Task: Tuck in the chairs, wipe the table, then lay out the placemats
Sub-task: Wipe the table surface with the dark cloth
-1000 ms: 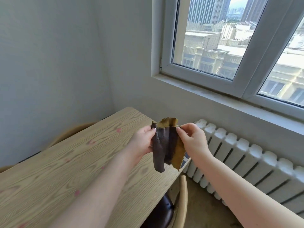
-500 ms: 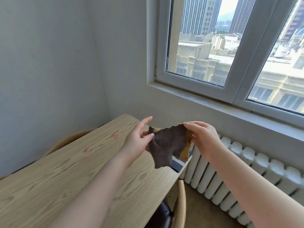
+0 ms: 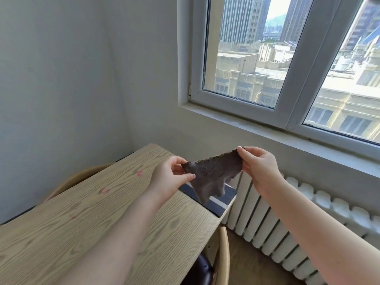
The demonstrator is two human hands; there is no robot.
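A brown cleaning cloth (image 3: pixel 213 173) hangs stretched in the air over the right end of the light wooden table (image 3: pixel 82 212). My left hand (image 3: pixel 168 177) pinches its left corner and my right hand (image 3: pixel 259 167) pinches its right corner. Below the cloth, a dark placemat stack (image 3: pixel 224 197) lies on the table's far right corner, partly hidden by the cloth. Small pink stains (image 3: pixel 139 173) dot the tabletop. One wooden chair (image 3: pixel 221 258) with a dark seat stands tucked at the table's right side. Another chair back (image 3: pixel 80 177) shows behind the table's left edge.
A white radiator (image 3: pixel 287 219) runs along the wall under the window (image 3: pixel 277 68) on the right. Grey walls meet in the corner just behind the table. Brown floor shows between the chair and the radiator.
The cloth was bunched between my hands; they have moved apart and spread it out flat. The view has tilted up, and the placemat stack now shows under the cloth.
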